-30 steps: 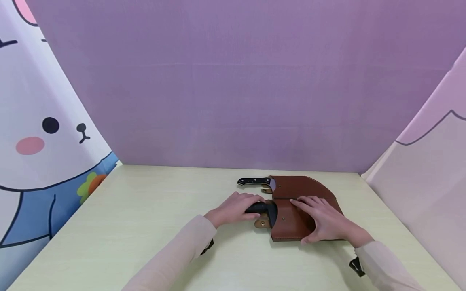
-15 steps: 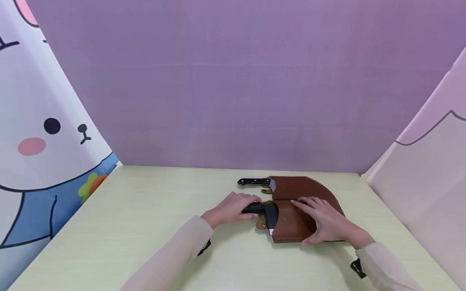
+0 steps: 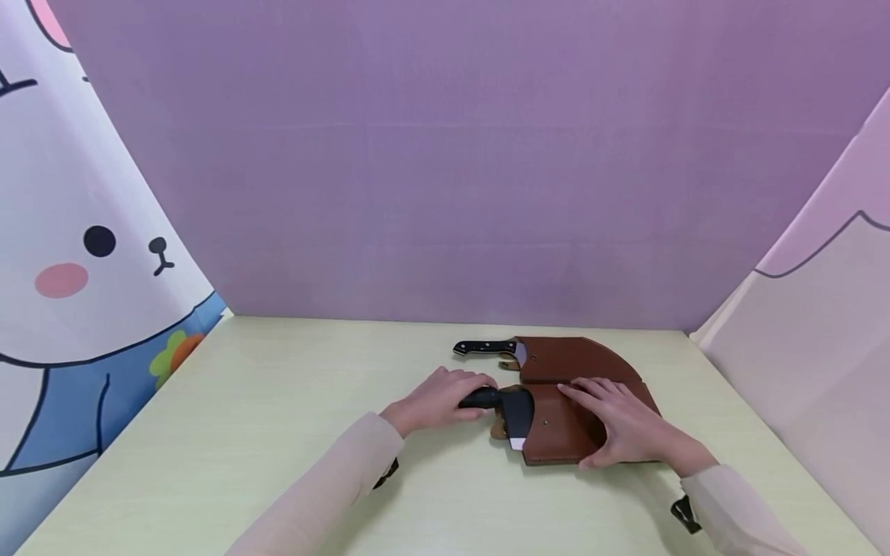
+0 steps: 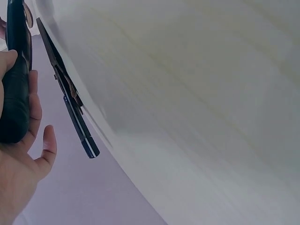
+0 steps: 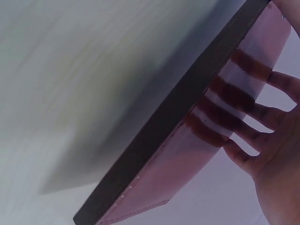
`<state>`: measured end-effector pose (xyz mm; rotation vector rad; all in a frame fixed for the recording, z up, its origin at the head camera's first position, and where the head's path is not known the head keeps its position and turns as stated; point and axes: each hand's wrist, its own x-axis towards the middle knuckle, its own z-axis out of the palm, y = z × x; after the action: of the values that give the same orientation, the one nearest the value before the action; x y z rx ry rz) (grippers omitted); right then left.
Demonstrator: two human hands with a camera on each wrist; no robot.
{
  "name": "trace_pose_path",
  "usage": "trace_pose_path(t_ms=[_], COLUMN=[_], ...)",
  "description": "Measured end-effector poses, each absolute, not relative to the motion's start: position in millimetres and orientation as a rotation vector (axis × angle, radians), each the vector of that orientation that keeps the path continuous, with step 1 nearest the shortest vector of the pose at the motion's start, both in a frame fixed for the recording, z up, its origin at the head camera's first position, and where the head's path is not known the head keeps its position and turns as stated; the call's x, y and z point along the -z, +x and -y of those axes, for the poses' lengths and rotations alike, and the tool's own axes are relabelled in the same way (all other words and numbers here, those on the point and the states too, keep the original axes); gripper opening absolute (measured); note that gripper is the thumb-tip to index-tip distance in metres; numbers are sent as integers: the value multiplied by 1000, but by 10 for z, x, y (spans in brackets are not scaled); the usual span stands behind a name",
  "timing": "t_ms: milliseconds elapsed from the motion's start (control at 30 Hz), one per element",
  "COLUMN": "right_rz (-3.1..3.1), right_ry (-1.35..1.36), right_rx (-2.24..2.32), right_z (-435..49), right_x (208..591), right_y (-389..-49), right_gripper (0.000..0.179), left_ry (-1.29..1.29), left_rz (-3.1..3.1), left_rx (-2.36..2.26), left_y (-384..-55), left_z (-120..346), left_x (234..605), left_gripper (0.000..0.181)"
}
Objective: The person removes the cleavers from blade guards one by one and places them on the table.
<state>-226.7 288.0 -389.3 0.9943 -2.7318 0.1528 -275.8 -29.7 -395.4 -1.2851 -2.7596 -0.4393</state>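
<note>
In the head view, my left hand (image 3: 441, 400) grips the black handle (image 3: 480, 398) of a cleaver. Part of the cleaver's broad black blade (image 3: 517, 413), with a bright strip along its lower edge, shows outside a brown leather sheath (image 3: 556, 436); the rest is hidden inside. Fingers curl round that handle (image 4: 15, 98) in the left wrist view too. My right hand (image 3: 622, 423) rests spread over the sheath, thumb near its front edge. From the right wrist view, straight fingers (image 5: 243, 157) touch the glossy sheath (image 5: 159, 183).
Behind, a second brown sheath (image 3: 577, 355) holds a knife whose riveted black handle (image 3: 483, 347) points left. Both sheaths lie on a pale table (image 3: 313, 371). A purple backdrop (image 3: 445, 193) closes off the rear, with cartoon-printed cloth (image 3: 83, 324) on the left.
My left hand has drawn the cleaver slightly left, exposing more blade and its bright edge. The near sheath and my right hand have shifted slightly right and nearer.
</note>
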Motion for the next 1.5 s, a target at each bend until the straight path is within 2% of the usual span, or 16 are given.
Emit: trace_pose_path(t_ms=[1500], right_rz=[2761], right_ry=[954], right_rx=[-182], right_z=[-3062], right_x=[3997], right_y=[-2326], right_gripper=[107], left_ry=[-1265], left_rz=[2797], left_rx=[423], left_y=[-2836], left_z=[505], left_x=[4024], left_gripper=[40])
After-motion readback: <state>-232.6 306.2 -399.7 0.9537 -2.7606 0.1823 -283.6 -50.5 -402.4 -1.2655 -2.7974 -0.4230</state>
